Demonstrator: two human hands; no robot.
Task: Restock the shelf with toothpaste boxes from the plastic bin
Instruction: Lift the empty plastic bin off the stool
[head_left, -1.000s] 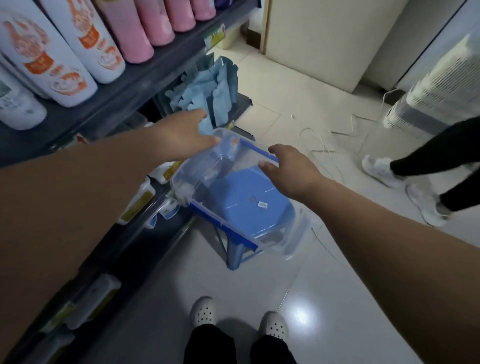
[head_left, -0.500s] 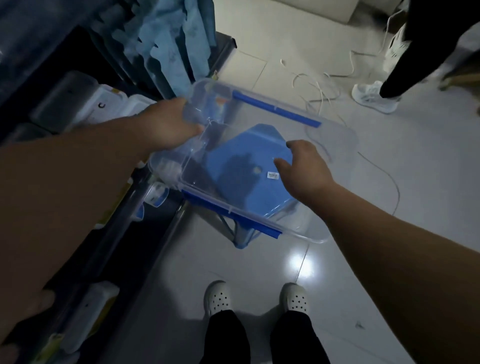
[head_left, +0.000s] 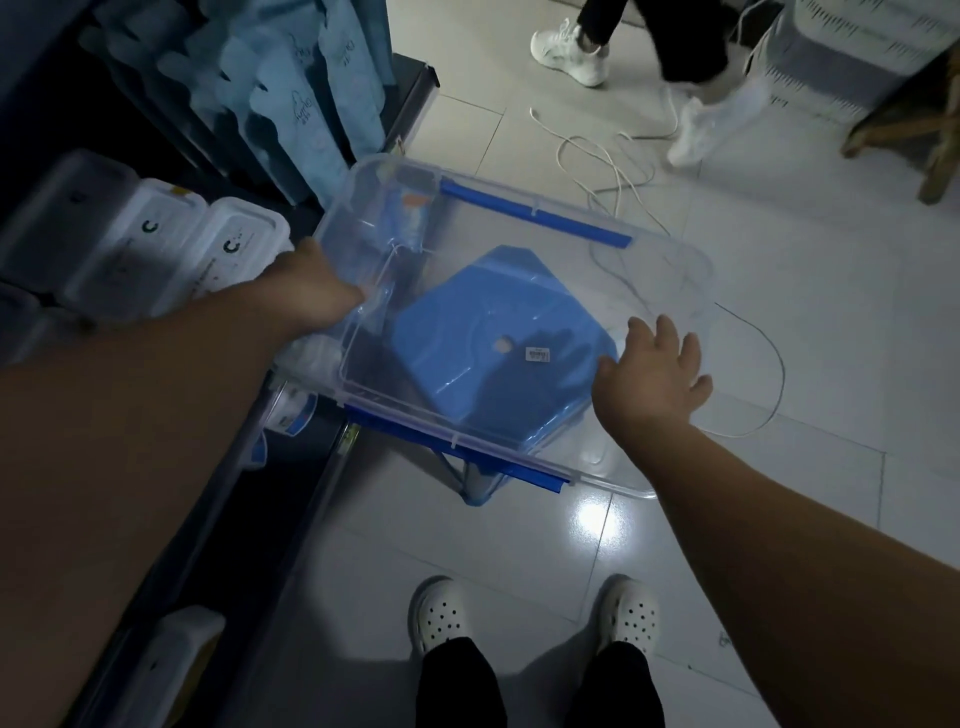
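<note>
left grip (head_left: 311, 297) holding bin (head_left: 535, 214), right grip (head_left: 650, 375) spread, c-marked packs (head_left: 231, 252)

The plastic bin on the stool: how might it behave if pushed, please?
Probably light: the plastic bin looks nearly empty. It overhangs the blue stool, so it may tip or slide. Only the left hand grips it; the right hand is open.

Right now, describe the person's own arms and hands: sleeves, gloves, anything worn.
Both arms are bare: no sleeve shows on the left forearm or the right forearm within the frame. The left hand and right hand wear no gloves, and no watch, ring or bracelet is visible. The dim light could hide small marks.
</note>
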